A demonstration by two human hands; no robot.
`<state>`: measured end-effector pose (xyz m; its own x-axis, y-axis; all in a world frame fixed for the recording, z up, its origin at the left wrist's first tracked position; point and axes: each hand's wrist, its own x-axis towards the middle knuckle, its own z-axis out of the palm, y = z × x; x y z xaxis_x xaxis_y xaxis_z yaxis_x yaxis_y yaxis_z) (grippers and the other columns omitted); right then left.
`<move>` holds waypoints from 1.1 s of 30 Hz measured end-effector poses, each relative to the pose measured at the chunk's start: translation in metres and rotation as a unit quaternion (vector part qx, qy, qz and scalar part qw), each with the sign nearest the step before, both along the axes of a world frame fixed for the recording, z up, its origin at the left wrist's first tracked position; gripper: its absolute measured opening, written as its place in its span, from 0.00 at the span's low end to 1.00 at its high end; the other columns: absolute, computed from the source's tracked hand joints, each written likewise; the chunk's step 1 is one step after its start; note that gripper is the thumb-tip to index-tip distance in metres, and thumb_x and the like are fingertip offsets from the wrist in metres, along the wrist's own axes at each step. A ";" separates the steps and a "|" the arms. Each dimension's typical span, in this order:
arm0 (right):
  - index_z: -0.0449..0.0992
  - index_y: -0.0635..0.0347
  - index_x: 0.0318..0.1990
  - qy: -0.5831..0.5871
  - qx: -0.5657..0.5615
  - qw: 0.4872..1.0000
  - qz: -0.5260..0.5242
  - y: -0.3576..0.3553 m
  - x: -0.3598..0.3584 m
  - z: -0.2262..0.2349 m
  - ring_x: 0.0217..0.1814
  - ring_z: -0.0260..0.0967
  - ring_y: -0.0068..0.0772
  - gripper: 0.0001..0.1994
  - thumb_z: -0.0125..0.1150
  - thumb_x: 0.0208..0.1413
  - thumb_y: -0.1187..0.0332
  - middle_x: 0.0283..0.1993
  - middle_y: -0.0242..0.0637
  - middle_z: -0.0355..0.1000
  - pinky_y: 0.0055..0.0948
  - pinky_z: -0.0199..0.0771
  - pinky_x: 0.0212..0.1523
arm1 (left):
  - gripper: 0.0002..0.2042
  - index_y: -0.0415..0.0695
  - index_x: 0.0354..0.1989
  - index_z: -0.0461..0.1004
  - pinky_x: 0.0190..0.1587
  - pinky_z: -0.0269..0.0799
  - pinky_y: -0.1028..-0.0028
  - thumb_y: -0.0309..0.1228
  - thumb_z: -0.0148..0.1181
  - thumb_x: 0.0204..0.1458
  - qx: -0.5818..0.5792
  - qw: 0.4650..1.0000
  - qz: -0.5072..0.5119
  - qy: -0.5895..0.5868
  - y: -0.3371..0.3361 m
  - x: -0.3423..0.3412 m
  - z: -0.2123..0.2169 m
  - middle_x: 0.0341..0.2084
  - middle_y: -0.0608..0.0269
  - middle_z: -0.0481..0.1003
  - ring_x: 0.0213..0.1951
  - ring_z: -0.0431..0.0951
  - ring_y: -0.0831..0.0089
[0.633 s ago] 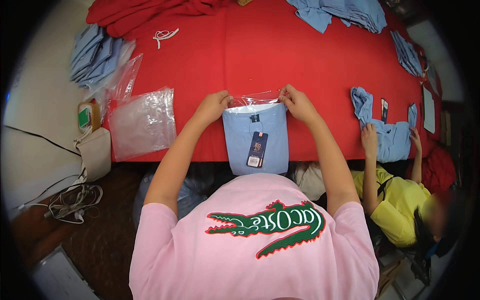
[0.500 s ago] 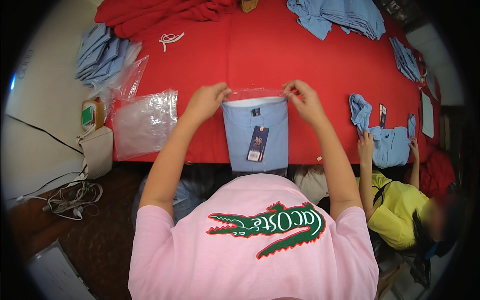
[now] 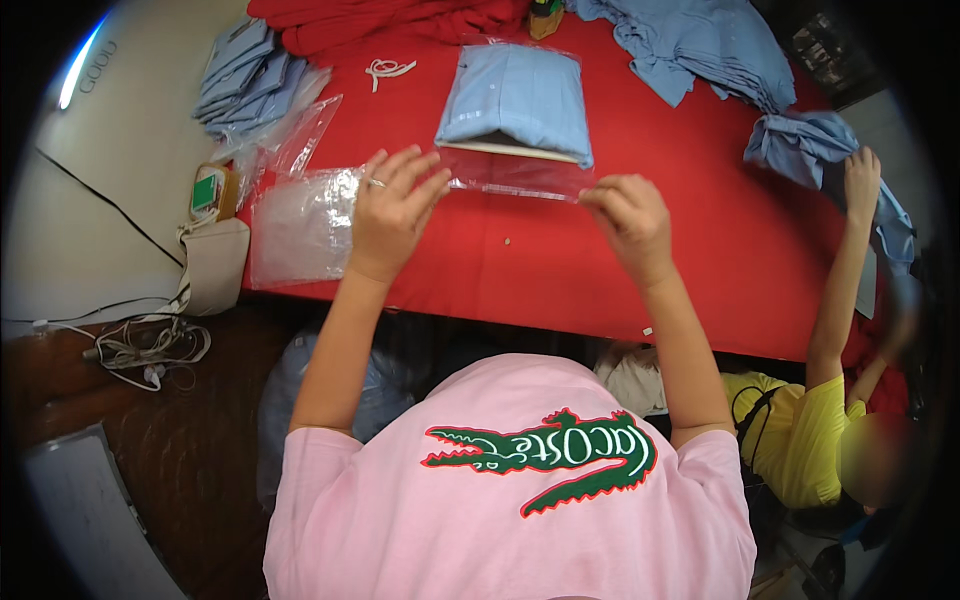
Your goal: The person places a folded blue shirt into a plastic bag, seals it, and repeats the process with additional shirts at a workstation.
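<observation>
**Bagged Shirt on Red Counter: Hand and Item Positions**

The folded light-blue shirt in a clear plastic bag [image 3: 515,105] lies flat on the red-covered counter [image 3: 700,250], ahead of the person and between the two hands. The open flap of the bag [image 3: 515,175] extends toward the person from the shirt's near edge.

The left hand [image 3: 390,215] rests on the left end of the flap with fingers spread and laid flat over the plastic; a ring shows on one finger. The right hand [image 3: 630,215] is closed on the right end of the flap, thumb and fingers pinched together on the plastic. The flap is stretched straight between both hands.

Adjacent items:
- A stack of empty clear plastic bags [image 3: 300,225] lies just beside the left hand, at the counter's left edge.
- A pile of folded light-blue garments [image 3: 235,80] sits at the far-left corner.
- A loose heap of light-blue shirts [image 3: 700,45] occupies the far side of the counter.
- A red fabric pile [image 3: 390,20] lies at the far edge.
- A short white cord [image 3: 388,70] lies near the bagged shirt's left.

A co-worker in a yellow top [image 3: 800,440] sits to the right, one hand [image 3: 862,170] on a crumpled light-blue garment [image 3: 800,145].
</observation>
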<state>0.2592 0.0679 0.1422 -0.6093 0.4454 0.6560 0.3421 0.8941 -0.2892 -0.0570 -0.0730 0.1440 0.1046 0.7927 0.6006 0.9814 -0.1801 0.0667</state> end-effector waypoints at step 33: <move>0.76 0.66 0.62 -0.193 -0.161 0.963 -0.103 -0.155 -0.082 -0.170 0.67 0.73 0.47 0.25 0.66 0.61 0.61 0.60 0.49 0.78 0.52 0.62 0.76 | 0.20 0.48 0.56 0.78 0.76 0.55 0.44 0.30 0.69 0.52 -0.122 0.974 -0.188 -0.035 0.100 0.036 -0.185 0.58 0.62 0.76 0.65 0.73 0.61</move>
<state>0.1774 -0.0875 -0.0274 -0.6571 0.7247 0.2074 0.6394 0.6816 -0.3559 -0.0215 0.0265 -0.0406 0.3806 0.8262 0.4153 0.8406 -0.4963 0.2170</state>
